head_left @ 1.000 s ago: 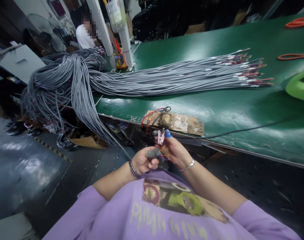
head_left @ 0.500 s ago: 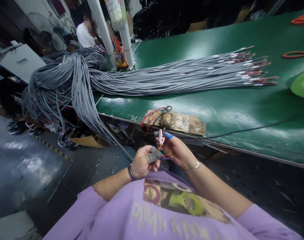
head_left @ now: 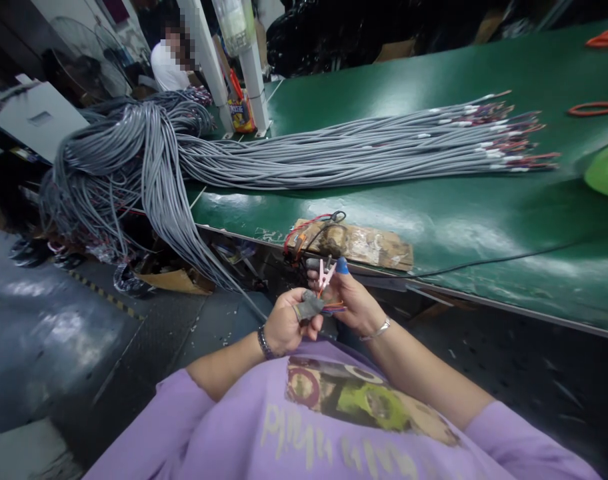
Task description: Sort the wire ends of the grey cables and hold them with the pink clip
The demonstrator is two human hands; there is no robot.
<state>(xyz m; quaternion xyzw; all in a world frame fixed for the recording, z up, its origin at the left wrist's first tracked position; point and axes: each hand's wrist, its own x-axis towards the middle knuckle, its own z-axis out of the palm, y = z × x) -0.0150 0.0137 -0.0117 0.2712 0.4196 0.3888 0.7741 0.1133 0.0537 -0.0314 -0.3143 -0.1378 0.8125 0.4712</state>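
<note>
My left hand (head_left: 291, 323), with grey covers on its thumb and finger, pinches the end of a grey cable (head_left: 247, 300) in front of my chest. Thin coloured wires (head_left: 334, 307) fan out from that end toward my right palm. At the table edge, my right hand (head_left: 357, 300) wears a blue cover on the raised thumb and is curled around a small pink clip (head_left: 326, 275). The clip's handles stand apart, and its lower end meets an orange wire. My fingers partly hide the contact.
A long bundle of grey cables (head_left: 304, 160) lies across the green table (head_left: 464, 233) and hangs over its left edge. A worn wooden board (head_left: 374, 247) with wires sits at the near edge. A black cord (head_left: 484, 264) runs rightward. Another person (head_left: 169, 67) is behind at left.
My right thumb has lifted from its bent position, and the pink clip's handles have spread apart. My left hand has stayed almost still, holding the cable end.
</note>
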